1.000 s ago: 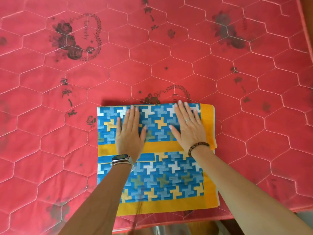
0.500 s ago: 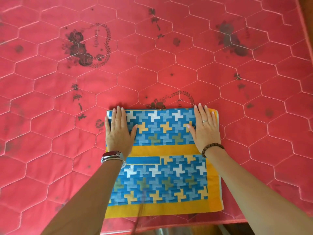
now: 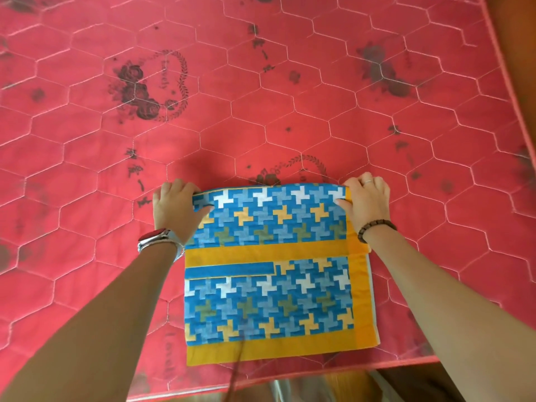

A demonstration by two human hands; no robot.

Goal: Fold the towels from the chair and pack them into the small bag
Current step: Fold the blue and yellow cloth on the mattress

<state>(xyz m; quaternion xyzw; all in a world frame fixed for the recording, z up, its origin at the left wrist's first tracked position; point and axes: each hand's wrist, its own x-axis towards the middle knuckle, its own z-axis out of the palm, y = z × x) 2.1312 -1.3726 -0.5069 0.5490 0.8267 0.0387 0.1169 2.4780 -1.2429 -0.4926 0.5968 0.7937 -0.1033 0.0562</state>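
Blue-and-yellow cloth, far edge: the curled fingers [image 3: 175, 187] of the left hand [image 3: 174, 207] wrap over the far left corner of the towel [image 3: 269, 288]. The thumb lies on the top face, so the corner is pinched between them. The right hand [image 3: 367, 200] grips the far right corner likewise, fingers bent over the edge and thumb pressed onto the pattern; a ring [image 3: 367, 181] shows on one finger. The left wrist bears a watch [image 3: 155, 237], the right a bracelet [image 3: 375, 229] of dark beads. Both forearms reach in from the near side of the view. The towel lies folded and flat, a rectangle with yellow borders and a yellow band across its middle where an upper layer ends. It rests near the front edge of a red quilted mattress [image 3: 261, 117] stitched in hexagons and printed with dark rose motifs.
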